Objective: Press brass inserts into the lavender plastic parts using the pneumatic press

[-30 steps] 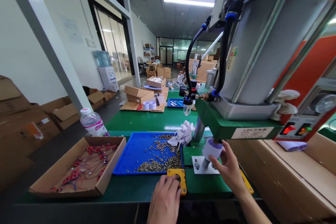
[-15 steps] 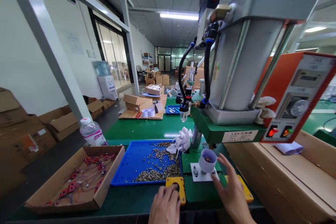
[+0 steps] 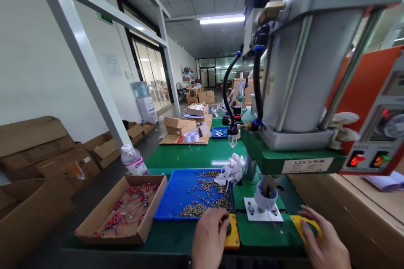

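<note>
My left hand [image 3: 210, 235] rests on the left yellow button box [image 3: 232, 232], fingers curled over the dark button. My right hand [image 3: 326, 241] lies flat with fingers stretched over the right yellow button box [image 3: 307, 222]. Between them a white cup-shaped part [image 3: 265, 198] sits on the white fixture plate [image 3: 263, 215], with the press ram down inside it. The green-and-grey pneumatic press [image 3: 293, 92] towers above.
A blue tray [image 3: 179, 193] of several small metal pieces lies left of the press, a crumpled white cloth [image 3: 232, 169] at its corner. A cardboard box [image 3: 123, 214] holds red wired parts. A water bottle [image 3: 132, 160] stands behind it. Cartons line the floor at left.
My right hand let go of the white cup part and moved down onto the right yellow button box. The press ram has come down into the cup. The view shifted left.
</note>
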The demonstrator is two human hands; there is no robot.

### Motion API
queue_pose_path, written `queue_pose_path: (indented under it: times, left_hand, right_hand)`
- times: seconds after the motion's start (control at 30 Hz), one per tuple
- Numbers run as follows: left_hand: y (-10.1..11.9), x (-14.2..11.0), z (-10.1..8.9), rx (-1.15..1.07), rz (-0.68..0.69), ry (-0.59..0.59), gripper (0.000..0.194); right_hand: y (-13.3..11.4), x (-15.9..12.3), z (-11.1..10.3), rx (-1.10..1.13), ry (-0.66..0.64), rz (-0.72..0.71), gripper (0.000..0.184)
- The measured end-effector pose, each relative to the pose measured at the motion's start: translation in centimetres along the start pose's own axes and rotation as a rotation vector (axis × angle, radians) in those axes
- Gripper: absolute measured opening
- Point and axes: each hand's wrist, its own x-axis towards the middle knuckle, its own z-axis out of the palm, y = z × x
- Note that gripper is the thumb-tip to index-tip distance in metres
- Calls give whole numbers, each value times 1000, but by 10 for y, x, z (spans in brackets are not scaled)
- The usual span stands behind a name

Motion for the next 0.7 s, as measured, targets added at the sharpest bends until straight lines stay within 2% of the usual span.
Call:
queue_pose_path:
  times: [0.07, 0.17, 0.27, 0.33, 0.4, 0.53, 0.7]
  left_hand:
    - [9, 23, -11, -94, -13, -9, 19]
    - [27, 56, -21, -181, 37, -46, 19]
    - [46, 80, -27, -180, 120, -59, 18]
    - [60, 91, -31, -114, 189, -81, 18]
    - [73, 99, -32, -9, 267, -147, 18]
    - [95, 112, -25, 122, 335, -279, 16]
    - [104, 120, -8, 195, 340, -358, 19]
  right_hand:
    - [-35, 17, 6, 217, -105, 71, 45]
    - [-76, 38, 23, 484, -214, 19, 64]
    - [-97, 51, 37, 617, -249, 7, 56]
    - [-103, 54, 41, 655, -258, 23, 46]
    - [-105, 55, 40, 691, -270, 29, 43]
    - [-103, 54, 38, 721, -279, 87, 48]
    - [-103, 56, 36, 784, -317, 103, 55]
